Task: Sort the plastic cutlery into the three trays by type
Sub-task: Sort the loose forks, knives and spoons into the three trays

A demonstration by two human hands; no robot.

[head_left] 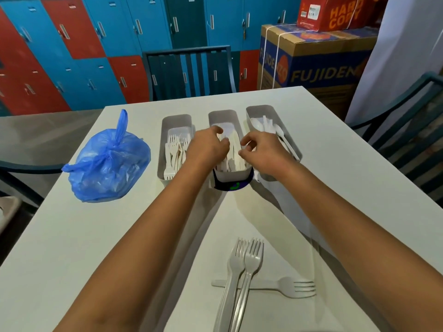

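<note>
Three white trays stand in a row at the middle of the white table (335, 164). The left tray (176, 119) holds forks, the middle tray (222, 115) holds knives (233, 161), and the right tray (261, 109) holds spoons. Both hands are over the middle tray. My left hand (208, 147) curls its fingers down onto the knives. My right hand (262, 153) pinches a knife between thumb and forefinger. Near the front edge lie two forks (241, 267) side by side, with a third fork (296, 287) lying crosswise under their handles.
A knotted blue plastic bag (107, 161) sits left of the trays. A dark round object (233, 186) shows under the middle tray's near end. Chairs stand at the far side (189, 68) and the right (407, 111). Cardboard boxes (311, 61) and lockers are behind.
</note>
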